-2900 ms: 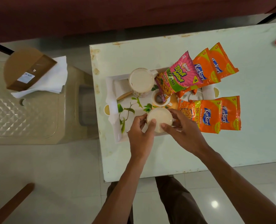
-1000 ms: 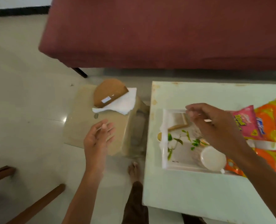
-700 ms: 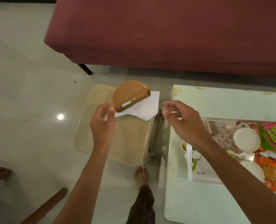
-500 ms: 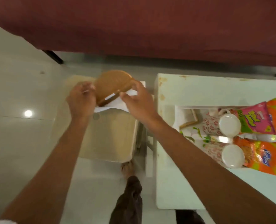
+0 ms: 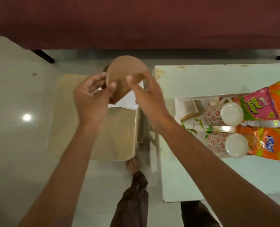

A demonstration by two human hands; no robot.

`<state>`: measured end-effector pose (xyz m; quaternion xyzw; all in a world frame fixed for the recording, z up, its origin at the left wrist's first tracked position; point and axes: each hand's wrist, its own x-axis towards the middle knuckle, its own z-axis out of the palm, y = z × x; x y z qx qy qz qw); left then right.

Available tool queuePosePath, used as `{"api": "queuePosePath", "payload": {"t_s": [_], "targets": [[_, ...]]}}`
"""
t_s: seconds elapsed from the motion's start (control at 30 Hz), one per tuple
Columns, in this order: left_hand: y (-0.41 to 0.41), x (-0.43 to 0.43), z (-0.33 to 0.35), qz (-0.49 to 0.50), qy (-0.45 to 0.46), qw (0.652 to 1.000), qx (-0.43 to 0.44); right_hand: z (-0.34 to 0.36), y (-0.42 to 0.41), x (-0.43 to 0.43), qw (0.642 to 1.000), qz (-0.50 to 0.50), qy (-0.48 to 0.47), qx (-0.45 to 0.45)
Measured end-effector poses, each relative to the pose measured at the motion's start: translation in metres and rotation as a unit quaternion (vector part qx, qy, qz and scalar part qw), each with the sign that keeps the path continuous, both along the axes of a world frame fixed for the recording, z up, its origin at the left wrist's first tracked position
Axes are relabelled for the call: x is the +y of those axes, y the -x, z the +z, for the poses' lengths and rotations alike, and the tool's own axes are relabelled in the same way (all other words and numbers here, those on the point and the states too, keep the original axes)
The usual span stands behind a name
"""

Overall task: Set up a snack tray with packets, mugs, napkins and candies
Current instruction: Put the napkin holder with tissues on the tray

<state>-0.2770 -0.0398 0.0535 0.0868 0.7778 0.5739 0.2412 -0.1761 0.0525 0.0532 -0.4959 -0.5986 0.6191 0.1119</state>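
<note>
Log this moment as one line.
hands: lifting brown holder | napkins: on stool | mugs: on tray

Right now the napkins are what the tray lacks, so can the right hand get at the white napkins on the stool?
Probably yes, once freed: the right hand hovers just above the white napkins, but with the left hand it holds the brown round holder.
</note>
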Motion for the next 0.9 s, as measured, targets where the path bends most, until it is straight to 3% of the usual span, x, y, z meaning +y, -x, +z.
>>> {"api": "queuePosePath", "payload": {"t_s": [0.1, 0.2, 0.33, 0.4, 0.47, 0.53, 0.6, 0.63, 0.73, 0.9], "targets": [[-0.054, 0.007, 0.013, -0.072, -0.042, 0.994, 0.065, 0.026, -0.03, 0.013, 0.991, -0.04, 0.096, 0.087], [-0.114, 0.014, 0.013, -0.148, -0.028, 0.98, 0.132, 0.033, -0.063, 0.024, 0.982, -0.06, 0.16, 0.077], [-0.169, 0.017, 0.01, -0.231, -0.035, 0.935, 0.266, 0.022, -0.121, 0.037, 0.977, -0.115, 0.168, 0.068], [-0.189, 0.016, 0.012, -0.185, -0.055, 0.93, 0.313, 0.018, -0.148, 0.042, 0.981, -0.108, 0.148, 0.058], [-0.204, 0.021, 0.016, -0.095, -0.045, 0.96, 0.259, 0.014, -0.173, 0.045, 0.986, -0.094, 0.124, 0.056], [-0.213, 0.033, 0.026, -0.048, -0.004, 0.996, 0.077, 0.014, -0.195, 0.044, 0.989, -0.081, 0.11, 0.062], [-0.221, 0.048, 0.029, -0.061, -0.008, 0.985, -0.162, 0.015, -0.214, 0.042, 0.991, -0.062, 0.099, 0.066], [-0.226, 0.054, 0.029, -0.078, -0.009, 0.972, -0.223, 0.014, -0.223, 0.042, 0.992, -0.051, 0.095, 0.062], [-0.244, 0.063, 0.025, -0.148, 0.01, 0.963, -0.224, 0.01, -0.241, 0.045, 0.99, -0.026, 0.12, 0.066], [-0.266, 0.064, 0.007, -0.105, 0.009, 0.956, -0.275, 0.005, -0.257, 0.054, 0.985, 0.003, 0.158, 0.07]]}}
